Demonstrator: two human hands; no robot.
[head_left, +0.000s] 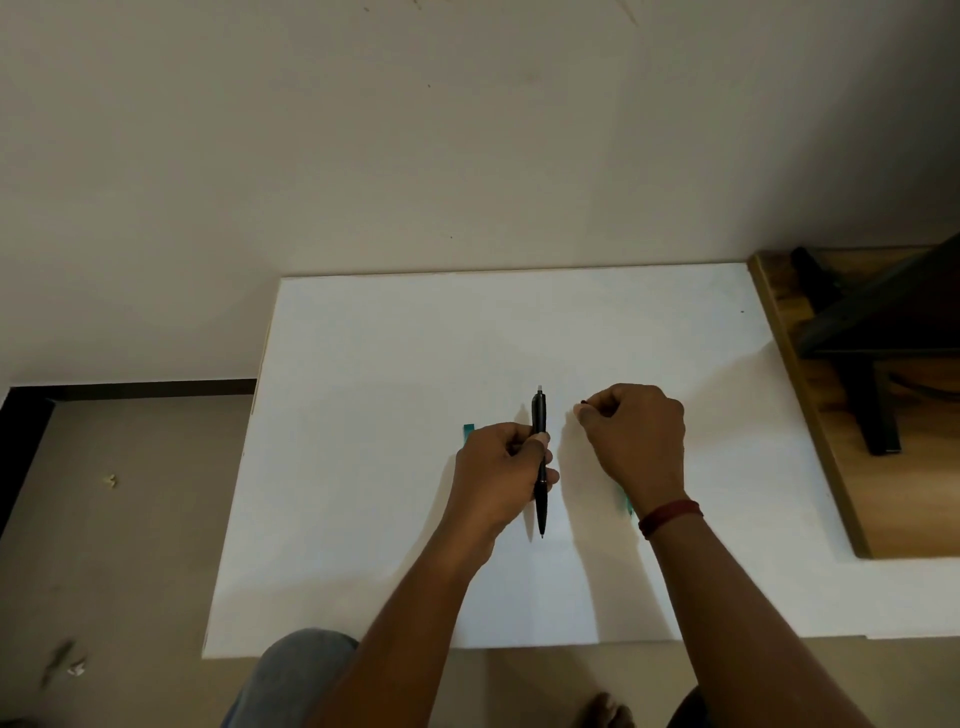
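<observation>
1. Pen (540, 415): black and slim, held in the left hand (498, 467) over the near half of the white board (395, 364), close to the board's middle.
2. Left hand: fingers curl round the middle of the barrel with the thumb pressed on it. Both ends of the pen stick out clear of the fist.
3. Long axis: it runs straight away from the person. The button end points toward the far wall, and the writing tip points back toward the body.
4. Right hand (636, 436): just beside the pen on its right, apart from it. Fingers are curled in, thumb against the fingertips. A tiny dark speck shows at the tips — too small to tell whether anything is pinched there.
5. Key relation: the pen's button end lies to the left of the right fingertips, at about their level. The left hand already has the barrel, so the right is the hand free to act on that upper end. My judgement is that a short sideways reach, across the pen's axis, would close the gap while the left hand steadies it.
6. Around: 2 teal strips on the board — 1 (468, 429) peeks out beyond the left hand, 1 (627, 503) lies partly under the right wrist. A red band (670, 517) circles that wrist. A wooden table (852, 493) sits to the right of the board.
</observation>
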